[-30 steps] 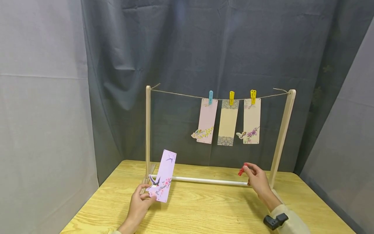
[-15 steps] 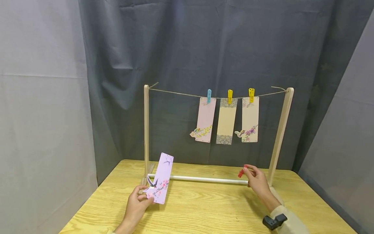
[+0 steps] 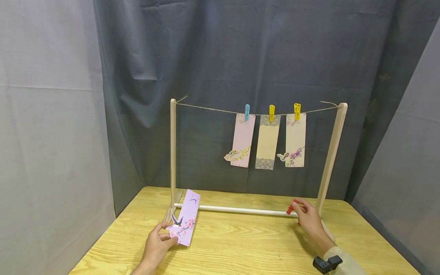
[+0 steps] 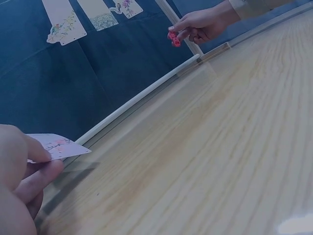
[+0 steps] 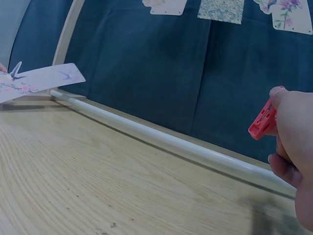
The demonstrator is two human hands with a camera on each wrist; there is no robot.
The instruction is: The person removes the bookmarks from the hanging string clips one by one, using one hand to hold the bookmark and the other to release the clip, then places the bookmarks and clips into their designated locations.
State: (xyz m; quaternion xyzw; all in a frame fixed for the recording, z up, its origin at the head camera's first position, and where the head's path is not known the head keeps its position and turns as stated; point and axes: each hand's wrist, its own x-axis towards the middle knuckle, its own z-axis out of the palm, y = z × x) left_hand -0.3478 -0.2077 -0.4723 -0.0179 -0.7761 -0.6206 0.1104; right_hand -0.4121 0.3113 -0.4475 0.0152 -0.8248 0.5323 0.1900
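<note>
Three hung bookmarks (image 3: 267, 141), three pegs (image 3: 272, 113)

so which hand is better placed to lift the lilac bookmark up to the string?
Left, probably. The left hand already pinches the lilac bookmark by its lower end, below the string; the right hand holds the red clip.

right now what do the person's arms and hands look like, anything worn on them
Both hands are bare, no gloves. The right hand has red-painted nails, and its arm ends in a light beige sleeve with a small black device strapped at the wrist. The left hand shows no ring or glove; its forearm is bare as far as the head view reaches, and nothing worn on that wrist is in view.
</note>
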